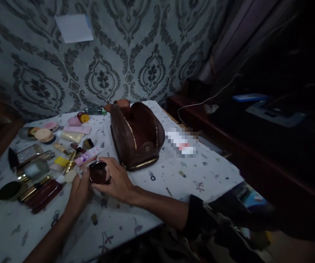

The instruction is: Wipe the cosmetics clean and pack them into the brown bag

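A round, dark, shiny case (99,172) is held between both hands above the patterned white cloth. My right hand (116,181) curls around its right side, thumb below and fingers above. My left hand (81,187) closes on its left edge. Just beyond my right hand stands a brown leather bag (135,137), unzipped and gaping toward me. A pink and white tube (88,155) lies right behind my fingers. Left of my left hand are a dark red bottle (45,195) and a cream round pad (71,175).
Several cosmetics, including a beige round compact (45,135), a yellow tube (71,136) and a dark brush (11,190), spread over the left of the cloth-covered table (201,179). A blurred-out item lies right of the bag. A cable (214,97) hangs at right.
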`<action>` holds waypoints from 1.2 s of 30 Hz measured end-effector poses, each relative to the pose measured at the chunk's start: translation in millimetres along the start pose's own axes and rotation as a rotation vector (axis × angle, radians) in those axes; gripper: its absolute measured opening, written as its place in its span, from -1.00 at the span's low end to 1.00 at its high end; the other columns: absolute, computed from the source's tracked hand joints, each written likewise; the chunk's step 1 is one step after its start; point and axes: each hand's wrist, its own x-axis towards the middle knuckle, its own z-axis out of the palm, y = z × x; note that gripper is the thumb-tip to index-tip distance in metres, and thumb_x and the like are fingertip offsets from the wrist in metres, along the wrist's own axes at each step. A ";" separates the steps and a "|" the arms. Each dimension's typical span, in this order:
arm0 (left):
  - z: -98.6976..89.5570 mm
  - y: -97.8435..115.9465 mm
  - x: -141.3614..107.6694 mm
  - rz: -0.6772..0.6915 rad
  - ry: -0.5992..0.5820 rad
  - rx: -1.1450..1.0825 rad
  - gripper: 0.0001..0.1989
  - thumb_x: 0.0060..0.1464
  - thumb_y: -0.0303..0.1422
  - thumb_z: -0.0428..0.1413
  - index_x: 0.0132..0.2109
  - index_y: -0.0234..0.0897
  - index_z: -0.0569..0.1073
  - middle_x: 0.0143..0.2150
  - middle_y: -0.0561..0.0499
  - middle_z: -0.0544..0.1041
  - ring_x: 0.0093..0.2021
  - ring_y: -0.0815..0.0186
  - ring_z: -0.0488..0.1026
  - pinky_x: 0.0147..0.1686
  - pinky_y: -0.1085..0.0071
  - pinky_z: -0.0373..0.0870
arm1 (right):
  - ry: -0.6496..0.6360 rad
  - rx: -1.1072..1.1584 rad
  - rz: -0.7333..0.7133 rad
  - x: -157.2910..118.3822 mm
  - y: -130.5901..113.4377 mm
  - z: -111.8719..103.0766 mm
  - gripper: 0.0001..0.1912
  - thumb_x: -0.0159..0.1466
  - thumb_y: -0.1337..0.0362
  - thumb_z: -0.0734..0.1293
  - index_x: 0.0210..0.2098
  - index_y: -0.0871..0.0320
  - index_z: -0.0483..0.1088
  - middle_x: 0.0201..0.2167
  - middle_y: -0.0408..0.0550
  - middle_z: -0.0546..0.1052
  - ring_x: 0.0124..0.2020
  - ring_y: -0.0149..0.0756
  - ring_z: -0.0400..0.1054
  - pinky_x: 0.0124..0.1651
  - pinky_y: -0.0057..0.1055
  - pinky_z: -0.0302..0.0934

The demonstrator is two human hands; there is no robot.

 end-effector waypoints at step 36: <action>-15.3 -0.2 7.3 0.064 -0.052 0.075 -0.44 0.18 0.05 0.00 0.16 -0.20 0.43 0.25 -0.08 0.42 0.28 0.05 0.30 0.30 0.17 0.14 | -0.108 -0.120 -0.204 -3.9 4.1 3.1 -0.27 0.09 0.11 0.48 0.18 0.14 0.19 0.12 0.13 0.47 0.14 -0.14 0.36 0.18 -0.25 0.25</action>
